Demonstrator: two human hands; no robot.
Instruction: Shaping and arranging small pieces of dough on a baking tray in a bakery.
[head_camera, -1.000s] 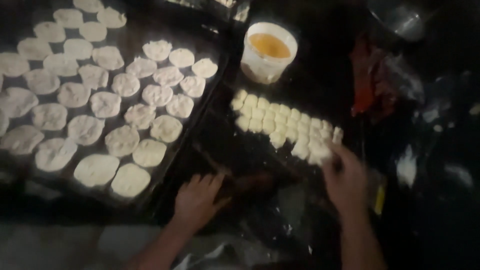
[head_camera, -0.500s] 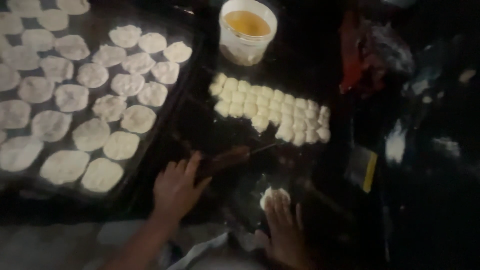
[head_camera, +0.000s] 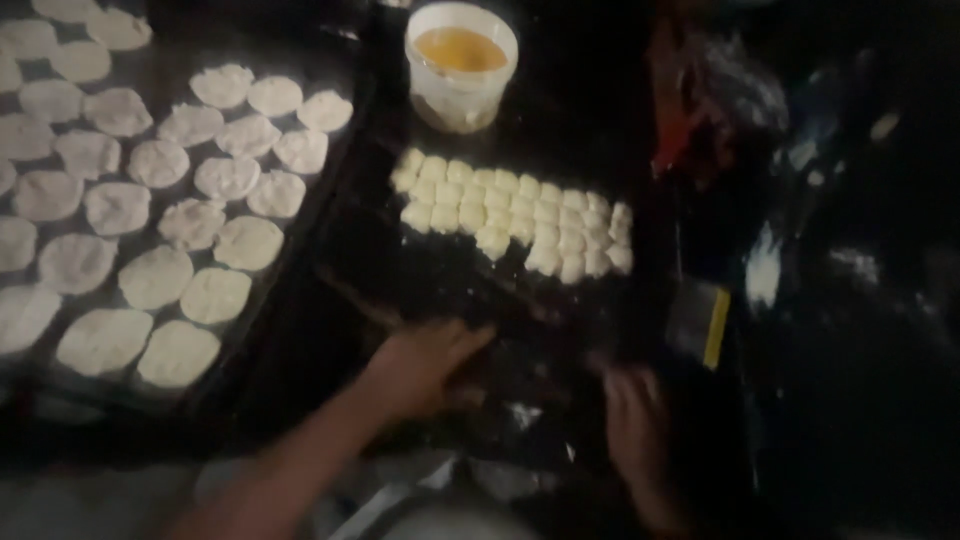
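My left hand (head_camera: 420, 365) rests palm down on a dark work surface, fingers spread, just below a cluster of small pale dough pieces (head_camera: 515, 215) laid in rows. My right hand (head_camera: 635, 425) is lower right, blurred, palm down on the same surface; whether a dough piece lies under it cannot be told. A dark tray (head_camera: 300, 235) at the left carries several flattened round dough discs (head_camera: 180, 230). A white tub (head_camera: 462, 62) of yellow liquid stands beyond the dough pieces.
A small dark card with a yellow edge (head_camera: 700, 320) lies right of the dough rows. Red and dark wrappers (head_camera: 700, 95) sit at the upper right. White flour smudges (head_camera: 765, 270) mark the dark surface at the right.
My right hand came back from the dough rows with a pale piece and now sits lower, the piece no longer showing. My left hand stayed roughly in place.
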